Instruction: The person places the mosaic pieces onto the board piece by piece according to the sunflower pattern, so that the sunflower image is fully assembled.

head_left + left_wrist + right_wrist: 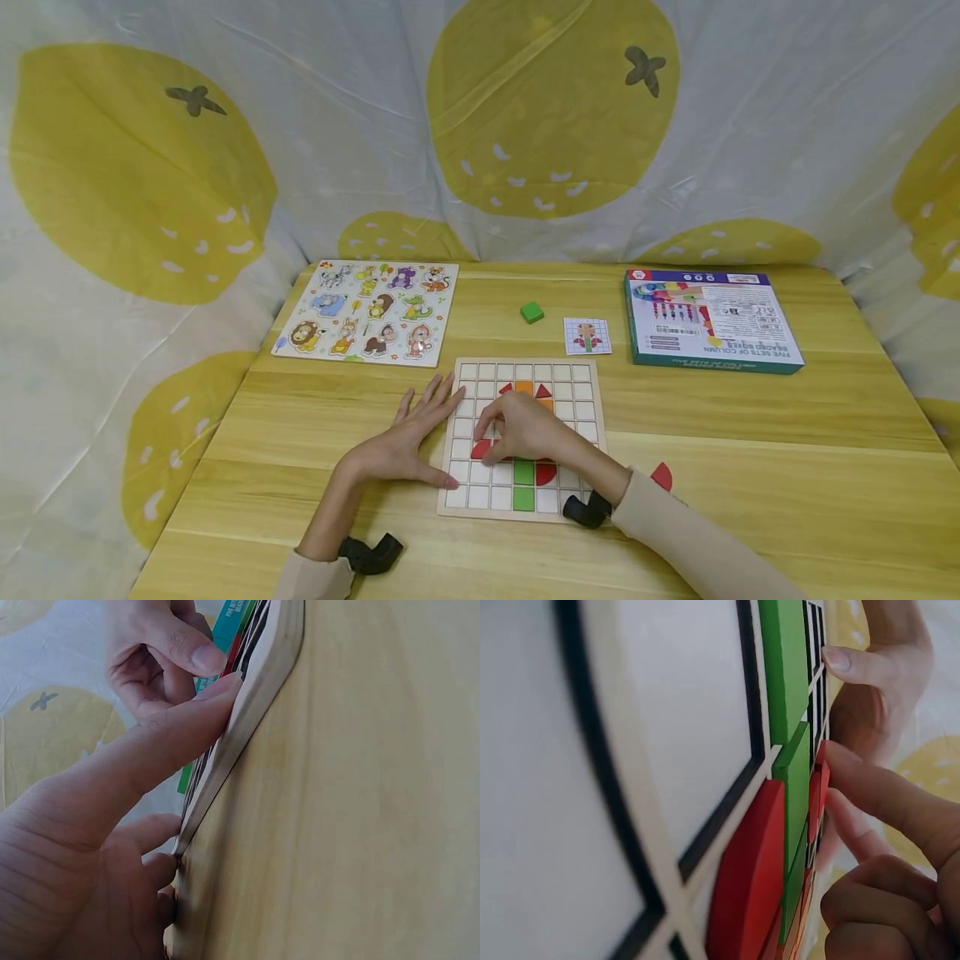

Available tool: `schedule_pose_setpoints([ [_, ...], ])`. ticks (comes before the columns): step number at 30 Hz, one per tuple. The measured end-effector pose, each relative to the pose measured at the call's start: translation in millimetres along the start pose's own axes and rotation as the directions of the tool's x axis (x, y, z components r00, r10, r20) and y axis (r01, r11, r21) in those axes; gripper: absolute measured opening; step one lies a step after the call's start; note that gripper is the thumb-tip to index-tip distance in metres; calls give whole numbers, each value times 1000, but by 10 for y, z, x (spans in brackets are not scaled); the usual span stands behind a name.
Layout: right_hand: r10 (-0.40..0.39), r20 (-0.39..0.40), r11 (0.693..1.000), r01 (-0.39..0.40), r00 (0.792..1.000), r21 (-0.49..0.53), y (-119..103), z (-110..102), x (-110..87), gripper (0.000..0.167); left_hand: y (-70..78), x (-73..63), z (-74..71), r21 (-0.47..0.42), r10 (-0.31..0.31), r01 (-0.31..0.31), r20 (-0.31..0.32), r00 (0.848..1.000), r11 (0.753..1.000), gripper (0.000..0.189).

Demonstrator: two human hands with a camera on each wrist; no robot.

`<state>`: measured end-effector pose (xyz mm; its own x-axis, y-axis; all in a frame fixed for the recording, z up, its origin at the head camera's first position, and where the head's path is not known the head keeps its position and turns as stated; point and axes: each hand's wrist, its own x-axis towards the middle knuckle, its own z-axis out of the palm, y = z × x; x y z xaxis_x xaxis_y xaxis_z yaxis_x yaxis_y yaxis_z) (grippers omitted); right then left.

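A wooden grid board lies on the table, carrying red, green and orange pieces. My right hand reaches over it from the right and pinches a red piece with a curved edge, low on the left half of the grid. In the right wrist view, fingertips meet that red piece beyond the green blocks. Fingers spread, my left hand rests along the board's left edge, the thumb at its rim. The right hand covers several middle squares. Another red quarter circle sits right of the green squares.
Behind the board are a loose green block and a small pattern card. An animal puzzle lies back left, a beaded-boxes carton back right. One red piece is on the table beside the right sleeve.
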<state>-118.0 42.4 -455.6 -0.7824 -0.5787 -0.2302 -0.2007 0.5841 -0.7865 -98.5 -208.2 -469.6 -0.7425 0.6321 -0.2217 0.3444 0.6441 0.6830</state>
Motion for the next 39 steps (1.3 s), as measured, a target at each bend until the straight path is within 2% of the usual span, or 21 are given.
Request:
schedule_pose_setpoints([
  [15,20,-42,999,-22,999,-48,-50,-4,-51,13,3,4,1,3,6,-6,-3,1000,1000,126],
  [20,5,-61,998,-8,998,-55,-61,5,-66,14,4,2,0,1,9,-9,-1,1000,1000,126],
  [26,-30,-42,999,28,999,-40,-65,28,-65,13,8,-3,-3,-4,3,-3,1,1000,1000,126],
  [31,-31,-36,998,29,999,-48,-62,32,-61,11,15,-2,-7,-3,2,-2,0,1000,1000,126],
  [35,-21,-22,999,20,1000,-28,-43,12,-57,11,21,3,-9,1,3,-3,0,1000,1000,125],
  [39,-17,-7,999,18,1000,35,22,-2,-51,10,22,4,-9,3,7,-7,1,1000,1000,125],
])
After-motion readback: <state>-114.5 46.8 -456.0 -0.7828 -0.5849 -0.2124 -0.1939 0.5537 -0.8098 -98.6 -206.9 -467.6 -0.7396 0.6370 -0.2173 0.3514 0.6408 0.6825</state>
